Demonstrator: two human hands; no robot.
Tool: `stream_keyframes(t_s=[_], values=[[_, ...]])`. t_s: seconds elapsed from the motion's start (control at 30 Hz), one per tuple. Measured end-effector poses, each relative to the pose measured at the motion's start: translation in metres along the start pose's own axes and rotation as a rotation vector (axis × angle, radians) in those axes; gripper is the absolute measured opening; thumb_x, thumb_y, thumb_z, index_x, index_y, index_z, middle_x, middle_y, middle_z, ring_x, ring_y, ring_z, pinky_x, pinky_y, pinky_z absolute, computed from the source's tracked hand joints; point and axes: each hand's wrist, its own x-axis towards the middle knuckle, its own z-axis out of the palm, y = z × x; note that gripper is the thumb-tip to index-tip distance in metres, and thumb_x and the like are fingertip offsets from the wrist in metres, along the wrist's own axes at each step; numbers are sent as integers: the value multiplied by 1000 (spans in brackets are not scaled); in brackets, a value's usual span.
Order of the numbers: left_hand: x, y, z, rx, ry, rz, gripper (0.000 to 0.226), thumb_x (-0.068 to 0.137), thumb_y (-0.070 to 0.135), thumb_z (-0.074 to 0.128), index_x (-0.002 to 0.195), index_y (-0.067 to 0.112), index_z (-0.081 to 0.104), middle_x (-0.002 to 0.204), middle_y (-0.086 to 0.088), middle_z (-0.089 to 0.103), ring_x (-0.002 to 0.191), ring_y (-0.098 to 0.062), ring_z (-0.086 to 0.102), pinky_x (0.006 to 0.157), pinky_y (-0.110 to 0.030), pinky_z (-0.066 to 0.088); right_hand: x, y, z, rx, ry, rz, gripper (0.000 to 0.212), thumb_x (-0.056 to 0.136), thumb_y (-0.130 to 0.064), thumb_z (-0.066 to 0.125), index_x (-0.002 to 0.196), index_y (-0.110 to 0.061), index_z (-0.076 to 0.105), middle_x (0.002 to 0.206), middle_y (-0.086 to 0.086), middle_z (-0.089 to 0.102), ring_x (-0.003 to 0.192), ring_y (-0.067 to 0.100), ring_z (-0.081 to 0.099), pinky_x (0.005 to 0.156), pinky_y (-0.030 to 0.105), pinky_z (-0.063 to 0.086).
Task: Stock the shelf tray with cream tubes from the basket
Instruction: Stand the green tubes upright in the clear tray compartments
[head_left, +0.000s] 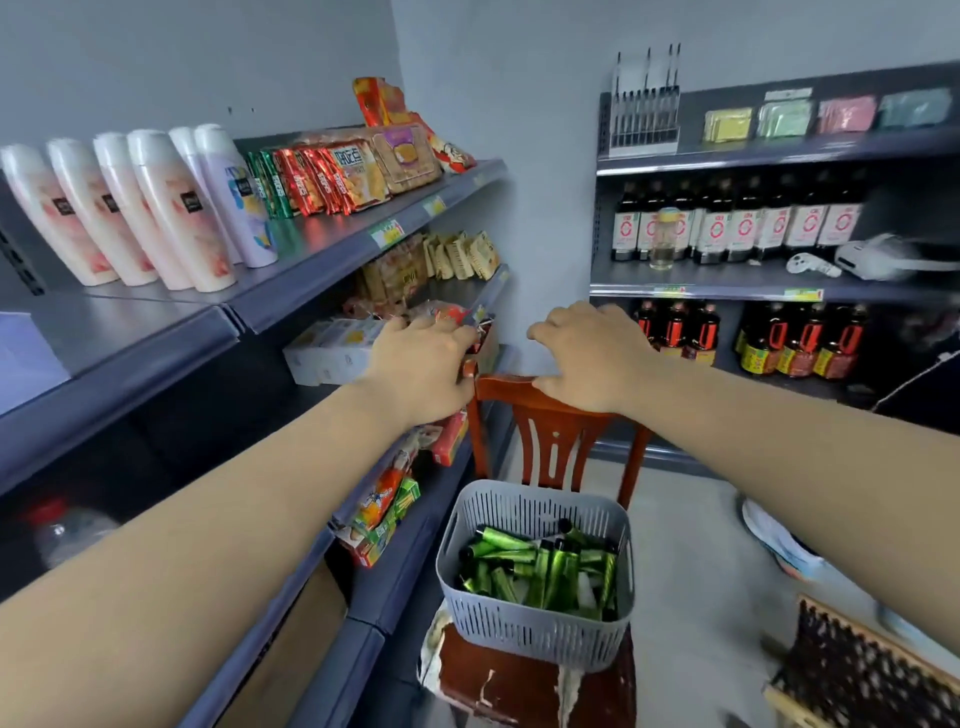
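A grey slotted basket (535, 623) stands on a chair seat low in the middle and holds several green cream tubes (540, 566) with black caps. My left hand (421, 358) reaches palm down to the front end of the middle left shelf, at a clear tray edge (485, 338). Its fingertips are hidden behind the hand. My right hand (587, 358) hovers palm down over the chair's top rail (498, 387), with fingers loosely curved, the thumb near the rail and nothing in it. Both hands are well above the basket.
The wooden chair's back (550, 447) stands between the left shelving and the right shelving. The left shelves carry white bottles (130, 208), snack packets (322, 182) and boxes (332, 353). Dark sauce bottles (727, 223) fill the right shelves. A wicker item (857, 675) sits at the lower right.
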Motion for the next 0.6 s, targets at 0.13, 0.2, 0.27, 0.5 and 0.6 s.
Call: stream_keyframes(t_s=[0.13,0.2,0.27,0.5,0.6], values=[[26,-3,44,-54,-69,59,50,87,37,51,133,18,43,132,-2,50,124,-26,44,99,-37,31,17,7,38,6,-84,35,54,91,-47,47,136,-19,41,130,5,48,123,27,41,100,41,33],[37,-6,68,-82,-120,82,52,87,36,51,135,20,41,132,-2,50,124,-26,44,100,-37,31,25,8,61,20,-139,36,53,91,-47,47,136,-19,41,130,5,48,123,27,41,100,41,33],[45,-7,93,-94,-162,111,50,87,36,51,134,20,41,129,-2,51,122,-26,45,98,-38,32,33,8,85,41,-190,36,53,91,-46,47,137,-19,40,132,5,47,125,26,40,103,41,32],[72,-6,197,-146,-384,203,49,88,40,51,132,21,42,131,-1,50,122,-25,45,98,-39,33,54,-3,181,120,-377,76,52,90,-41,49,137,-19,40,138,4,45,128,26,39,105,43,32],[84,1,242,-181,-479,236,49,88,38,53,133,22,41,130,-1,50,122,-25,45,97,-41,34,56,-6,225,155,-470,90,54,91,-44,48,138,-20,37,136,3,45,128,26,39,104,42,31]])
